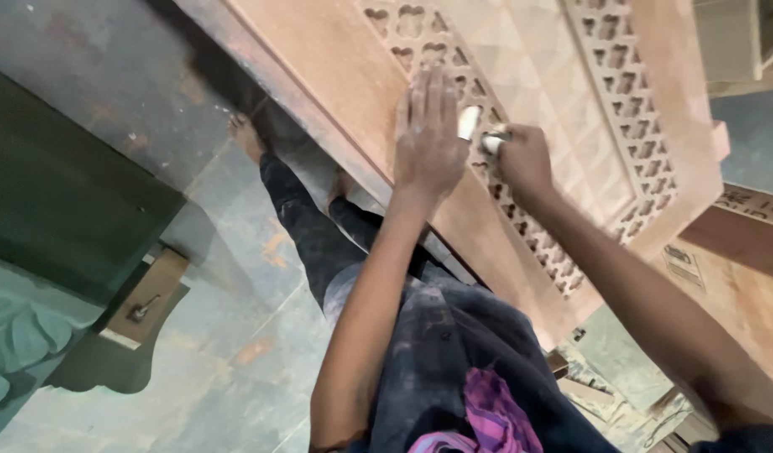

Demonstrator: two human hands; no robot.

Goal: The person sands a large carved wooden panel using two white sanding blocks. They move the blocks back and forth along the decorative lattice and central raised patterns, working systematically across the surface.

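Now, sweeping from the left, I first had a dark green panel (59, 193) lying on the grey floor (235, 335), and just beside its corner a small wooden block (147, 298) with a metal fitting on it. Well apart from those, 2 bare feet stood close to the lower edge of the big carved wooden door (336, 75), which ran slantwise across my view from top left to bottom right.

Next, the left hand (430, 138) lay flat on the door, fingers straight and together, palm down over the pierced lattice strip (521, 222). It had hold of nothing; it only pressed on the wood, dusted pale.

Moving on, the right hand (522, 159) sat just beside it, closed in a fist around a small whitish roll (479, 130), sandpaper or cloth, I could not tell which. Its pale end poked out toward the left hand's fingertips, nearly touching them, and its long axis lay roughly across the strip.

So the relation that counted: the roll sat on the lattice between the 2 hands, gripped by the right, with the strip's long axis running on down-right under the right forearm. A 2nd lattice strip (626, 92) ran farther right, beyond a faceted centre panel (537, 75).
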